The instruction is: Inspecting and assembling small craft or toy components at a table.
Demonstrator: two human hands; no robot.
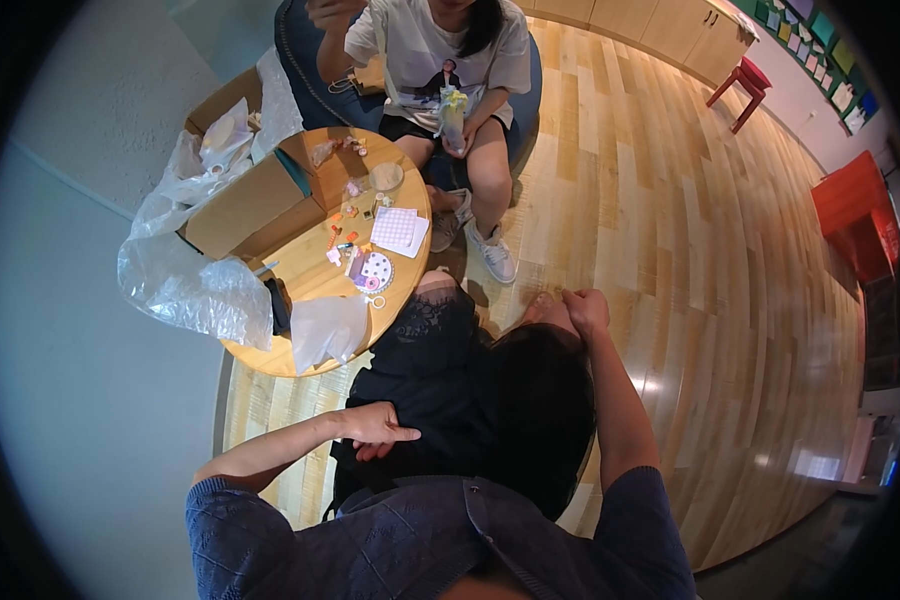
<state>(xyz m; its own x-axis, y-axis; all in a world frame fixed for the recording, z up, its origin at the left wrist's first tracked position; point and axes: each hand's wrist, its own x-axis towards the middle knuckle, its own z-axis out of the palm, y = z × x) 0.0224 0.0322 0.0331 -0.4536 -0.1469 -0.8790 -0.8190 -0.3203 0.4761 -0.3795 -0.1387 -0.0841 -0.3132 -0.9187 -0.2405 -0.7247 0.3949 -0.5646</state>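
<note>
My left hand [378, 427] rests on the black cloth [410, 385] over my lap. One of its digits stretches out to the right, the others curl loosely below, and I see nothing held in it. By my right knee [550, 312] is my right hand [588, 310], its fingers pressed together. What they pinch, if anything, is too small to make out. On the round wooden table [406, 165] ahead to the left lie a decorated round white piece with dark dots [375, 270], checked pink-and-white cards [398, 228] and several small colourful charms [347, 238].
Opposite me sits a person in a white T-shirt [395, 50], holding a clear, yellow-topped item [453, 115]. An open cardboard box [260, 215] with bubble wrap [185, 290] takes up the table's left side. A white sheet [328, 332] overhangs the near edge. A red stool [742, 90] stands far right.
</note>
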